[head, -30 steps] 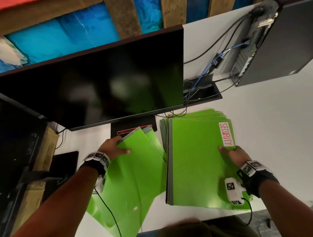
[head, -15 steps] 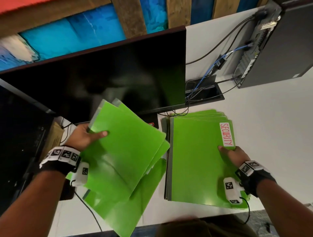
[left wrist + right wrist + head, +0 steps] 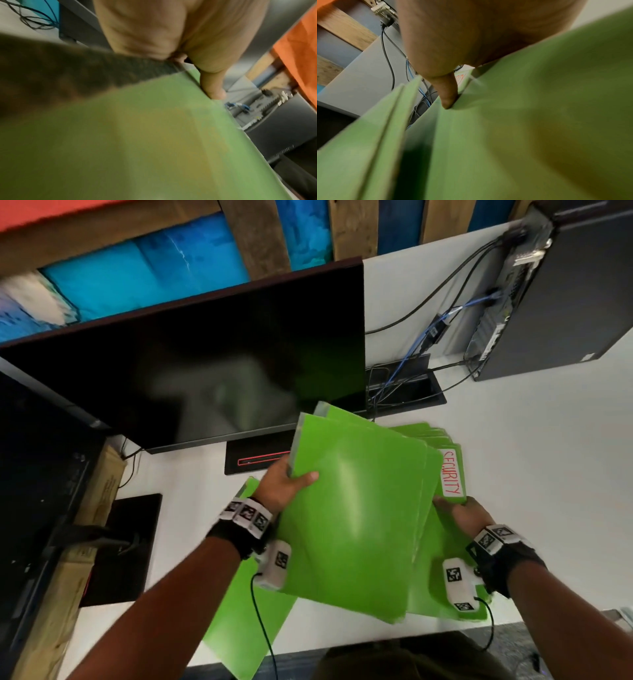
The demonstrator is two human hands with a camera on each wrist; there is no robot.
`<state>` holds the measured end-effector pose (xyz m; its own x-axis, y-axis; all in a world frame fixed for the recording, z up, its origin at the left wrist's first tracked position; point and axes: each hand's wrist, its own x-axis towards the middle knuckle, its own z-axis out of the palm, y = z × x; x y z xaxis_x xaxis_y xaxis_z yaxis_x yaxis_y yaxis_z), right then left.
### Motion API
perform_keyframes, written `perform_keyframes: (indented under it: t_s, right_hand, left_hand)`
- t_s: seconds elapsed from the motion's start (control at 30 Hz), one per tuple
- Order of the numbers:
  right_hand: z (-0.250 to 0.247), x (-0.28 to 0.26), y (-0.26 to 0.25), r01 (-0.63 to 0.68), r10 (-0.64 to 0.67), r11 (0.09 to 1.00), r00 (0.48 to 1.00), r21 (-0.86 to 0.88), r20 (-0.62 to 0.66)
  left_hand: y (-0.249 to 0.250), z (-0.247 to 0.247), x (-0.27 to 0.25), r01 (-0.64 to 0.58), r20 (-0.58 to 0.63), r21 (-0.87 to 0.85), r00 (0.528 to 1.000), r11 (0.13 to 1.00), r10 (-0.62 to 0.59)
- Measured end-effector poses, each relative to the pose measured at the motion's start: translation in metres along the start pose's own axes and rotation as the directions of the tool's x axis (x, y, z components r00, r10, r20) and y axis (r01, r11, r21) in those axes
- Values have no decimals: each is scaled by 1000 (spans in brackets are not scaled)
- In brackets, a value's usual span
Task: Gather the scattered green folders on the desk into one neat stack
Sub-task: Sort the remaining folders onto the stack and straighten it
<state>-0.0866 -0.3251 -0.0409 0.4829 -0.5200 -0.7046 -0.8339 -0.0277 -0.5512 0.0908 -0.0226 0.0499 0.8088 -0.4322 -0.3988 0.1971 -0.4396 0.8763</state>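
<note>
Held folders (image 3: pixel 356 508): thin, light, glossy card, likely slipping and fanning; best taken at the spine edge. They are hanging tilted over the stack (image 3: pixel 442 583) on the counter (image 3: pixel 548 474). Left hand (image 3: pixel 279 487) is pinching their left edge, thumb on top. Right hand (image 3: pixel 460 513) is lying flat on the stack, beside its SECURITY label (image 3: pixel 452 472). One loose folder (image 3: pixel 239 631) is lying left of the stack.

Bright green folders (image 3: pixel 352 515) fill the space under the left hand's (image 3: pixel 281 486) thumb. Just past the right hand's (image 3: pixel 462 513) fingertips sits a white label (image 3: pixel 452 472) lettered in red. Both wrists wear black bands (image 3: pixel 239 534) with black-and-white checkered tags. Beyond the fingers, a black monitor (image 3: pixel 205 364) and a white desk (image 3: pixel 548 467).
</note>
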Motion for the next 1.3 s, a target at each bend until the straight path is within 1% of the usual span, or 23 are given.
perform_keyframes:
  t_s: [0.1, 0.2, 0.23, 0.3, 0.37, 0.43, 0.47, 0.5, 0.6, 0.67, 0.73, 0.8, 0.87, 0.97, 1.0, 1.03, 1.07, 1.13, 1.17, 1.2, 1.23, 1.27, 1.3]
  right_hand:
    - [-2, 5, 6, 14, -13, 1000, 999, -10, 47]
    - [-2, 13, 15, 27, -28, 999, 998, 18, 54]
    - [-3, 5, 10, 33, -34, 999, 998, 28, 54]
    - [-4, 1, 7, 26, -27, 999, 998, 26, 48]
    - [-6, 1, 6, 17, -16, 1000, 999, -6, 30]
    - [-5, 18, 16, 1, -1, 1000, 1000, -27, 14]
    - [-5, 23, 19, -3, 4, 999, 1000, -40, 20]
    - [-5, 18, 15, -9, 10, 999, 999, -33, 37]
    - [-7, -14, -7, -38, 39, 999, 998, -14, 53]
    - [-6, -11, -2, -39, 41, 999, 997, -32, 64]
    - [-4, -9, -1, -49, 51, 998, 998, -51, 44]
    - [-3, -5, -1, -64, 64, 995, 998, -77, -8]
    - [-1, -5, -3, -53, 50, 996, 998, -74, -45]
    - [3, -4, -3, -63, 59, 996, 995, -61, -77]
    - [3, -4, -3, -67, 62, 996, 995, -57, -82]
    - [3, -4, -3, -70, 65, 996, 994, -61, -90]
    - [4, -6, -4, -69, 62, 995, 993, -68, -100]
    - [5, -7, -5, -66, 57, 995, 991, -70, -120]
    - [6, -7, -5, -65, 57, 996, 990, -65, -128]
    - [6, -8, -5, -63, 54, 996, 990, -63, -133]
    - [7, -9, -5, -62, 53, 996, 989, -64, -138]
    - [8, -10, -5, -60, 49, 996, 989, -71, -141]
    - [8, -10, -4, -55, 44, 996, 989, -76, -142]
  left_hand:
    - [-16, 17, 1, 52, -54, 78, 997, 996, -48]
    - [-28, 27, -4, 32, -38, 129, 999, 991, -28]
    - [-31, 29, -6, 25, -41, 136, 999, 990, -20]
    - [-31, 34, -14, 51, -59, 86, 997, 995, -46]
    - [-31, 40, -20, 74, -103, 57, 992, 996, -68]
    - [-36, 45, -20, 63, -119, 10, 991, 998, -61]
    - [-37, 48, -18, 59, -107, 17, 993, 998, -57]
    - [-39, 51, -17, 45, -94, 44, 995, 998, -41]
    - [-40, 63, -14, 84, -63, 183, 995, 979, -74]
    - [-43, 71, -12, 85, -72, 228, 995, 970, -70]
    - [-45, 77, -11, 62, -92, 255, 995, 965, -40]
    - [-45, 83, -12, 54, -119, 244, 993, 968, -26]
    - [-43, 86, -12, 51, -125, 219, 992, 974, -24]
    - [-43, 77, -8, 54, -95, 197, 995, 979, -36]
    - [-42, 70, -5, 49, -117, 203, 993, 978, -26]
    - [-44, 59, -3, 53, -168, 213, 986, 976, -17]
    - [-48, 45, 0, 83, -235, 219, 971, 972, -30]
    - [-61, 12, -1, 231, -363, 266, 923, 936, -125]
    - [-72, -6, -4, 339, -416, 319, 889, 885, -191]
    - [-89, -23, -7, 448, -473, 374, 845, 812, -249]
    - [-103, -39, -12, 550, -521, 428, 799, 718, -301]
    - [-118, -52, -17, 625, -558, 460, 756, 631, -341]
    - [-127, -58, -22, 669, -582, 450, 722, 591, -374]
